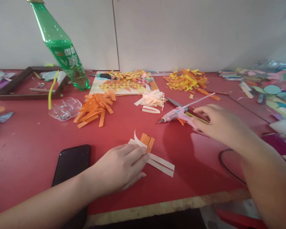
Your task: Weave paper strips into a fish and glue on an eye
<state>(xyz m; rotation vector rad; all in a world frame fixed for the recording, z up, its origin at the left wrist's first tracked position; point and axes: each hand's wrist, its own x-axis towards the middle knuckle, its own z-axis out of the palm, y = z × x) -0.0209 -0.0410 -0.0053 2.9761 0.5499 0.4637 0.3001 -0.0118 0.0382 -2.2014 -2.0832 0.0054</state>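
Observation:
My left hand (122, 162) is on the red table, its fingers held together and pressing on white paper strips (162, 163). Two short orange paper strips (147, 141) stick out beyond its fingertips, crossing the white ones. One white strip curls upward beside the knuckles. To the right, my right hand (211, 122) has thumb and index finger around the yellowish handle of what look like scissors (197, 116); its other fingers are partly hidden. Just left of it lies a pink glue gun (173, 114) with a glue stick in its back, overlapping the tool.
Piles of orange (95, 106), pale (153, 98) and yellow-orange (187, 79) strips lie farther back, beside a woven paper piece (124, 86). A black phone (72, 162) is left of my hand. Behind stand a green bottle (64, 54) and a brown frame (11, 89).

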